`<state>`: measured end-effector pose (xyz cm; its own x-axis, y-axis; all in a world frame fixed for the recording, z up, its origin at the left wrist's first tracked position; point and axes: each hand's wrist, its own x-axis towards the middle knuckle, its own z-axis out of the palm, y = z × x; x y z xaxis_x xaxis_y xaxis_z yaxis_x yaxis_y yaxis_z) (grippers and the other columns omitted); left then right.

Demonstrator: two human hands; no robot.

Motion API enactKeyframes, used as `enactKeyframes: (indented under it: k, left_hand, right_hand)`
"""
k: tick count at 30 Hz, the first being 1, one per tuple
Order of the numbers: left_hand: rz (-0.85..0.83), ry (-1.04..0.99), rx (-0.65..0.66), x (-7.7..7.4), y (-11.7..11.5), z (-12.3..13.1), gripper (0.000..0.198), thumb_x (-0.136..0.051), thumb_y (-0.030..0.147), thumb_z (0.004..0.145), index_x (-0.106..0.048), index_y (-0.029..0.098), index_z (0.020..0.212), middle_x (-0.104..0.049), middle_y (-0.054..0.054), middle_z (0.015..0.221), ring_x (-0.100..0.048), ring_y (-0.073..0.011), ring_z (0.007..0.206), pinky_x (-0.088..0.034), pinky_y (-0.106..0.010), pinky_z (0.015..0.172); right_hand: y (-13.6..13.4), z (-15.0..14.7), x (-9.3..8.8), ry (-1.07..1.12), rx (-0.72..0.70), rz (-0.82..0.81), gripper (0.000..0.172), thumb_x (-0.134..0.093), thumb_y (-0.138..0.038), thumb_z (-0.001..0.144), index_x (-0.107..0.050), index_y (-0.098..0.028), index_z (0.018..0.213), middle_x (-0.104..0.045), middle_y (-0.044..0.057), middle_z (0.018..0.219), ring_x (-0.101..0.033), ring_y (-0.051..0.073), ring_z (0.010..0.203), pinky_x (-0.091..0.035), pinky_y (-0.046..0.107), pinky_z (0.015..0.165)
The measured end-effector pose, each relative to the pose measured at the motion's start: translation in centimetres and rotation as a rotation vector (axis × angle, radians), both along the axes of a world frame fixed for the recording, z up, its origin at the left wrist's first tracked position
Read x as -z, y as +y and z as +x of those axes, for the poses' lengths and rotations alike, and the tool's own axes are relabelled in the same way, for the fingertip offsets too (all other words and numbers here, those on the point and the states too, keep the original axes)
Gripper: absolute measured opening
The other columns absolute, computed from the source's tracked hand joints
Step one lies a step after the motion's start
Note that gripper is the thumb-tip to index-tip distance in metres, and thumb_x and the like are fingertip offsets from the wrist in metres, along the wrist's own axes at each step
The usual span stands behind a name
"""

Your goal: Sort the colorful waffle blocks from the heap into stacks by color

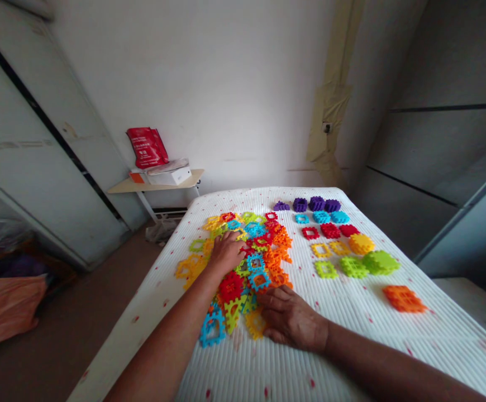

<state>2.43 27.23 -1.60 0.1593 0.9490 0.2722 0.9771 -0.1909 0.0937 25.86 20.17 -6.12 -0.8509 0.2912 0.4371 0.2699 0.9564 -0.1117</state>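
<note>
The left hand [226, 254] lies on a heap of interlocking plastic waffle blocks [260, 241] in the middle of a white ribbed bed [352, 349], its fingers [220, 239] spread apart and pressing on the pieces, not clamped on any. The right hand [291, 318] rests on the bed at the heap's 5 o'clock edge, its fingers [270, 298] loosely together and touching the blocks, gripping none.

At the heap's 2 to 3 o'clock, sorted groups stand in five rows: four purple [317, 203], three blue [321, 217], three red [330, 230], three yellow [339, 248] and three green [353, 267]. Some groups are stacks, and the number of pieces in each is too hard to tell. One orange stack [404, 298] lies apart at 4 o'clock.

Beyond the bed at 11 o'clock, a small surface [193, 176] carries one white box [170, 176] and one red bag [147, 147].
</note>
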Motion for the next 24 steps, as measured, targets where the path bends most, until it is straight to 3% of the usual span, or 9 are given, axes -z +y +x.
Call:
enactKeyframes:
  k: [5,13,24]
  left_hand:
    - [-0.069,0.017,0.019,0.3,0.5,0.6,0.019,-0.061,0.025,0.071,-0.070,0.030,0.087,-0.054,-0.005,0.125,-0.042,-0.0283,0.119,-0.033,-0.047,0.095]
    - [-0.131,0.027,0.029,-0.1,1.3,1.2,0.009,-0.061,0.020,0.066,-0.067,0.025,0.062,-0.063,-0.005,0.108,-0.049,-0.0274,0.110,-0.036,-0.046,0.090]
    - [-0.064,-0.058,0.055,0.0,1.3,1.2,0.011,-0.056,0.012,0.064,-0.059,0.020,0.058,-0.061,-0.008,0.111,-0.054,-0.0257,0.106,-0.040,-0.039,0.090]
  right_hand:
    - [0.1,0.0,0.1,-0.032,0.000,0.002,0.031,-0.044,-0.044,0.089,-0.061,-0.018,0.091,-0.057,0.008,0.120,-0.046,0.023,0.107,-0.033,0.039,0.091]
    - [0.4,0.0,0.4,-0.064,0.003,0.046,0.034,-0.044,-0.049,0.088,-0.060,-0.019,0.090,-0.056,0.006,0.121,-0.048,0.021,0.102,-0.035,0.038,0.087]
    - [0.4,0.0,0.2,-0.081,0.007,0.053,0.036,-0.043,-0.050,0.088,-0.061,-0.018,0.090,-0.057,0.006,0.119,-0.048,0.020,0.101,-0.034,0.037,0.087]
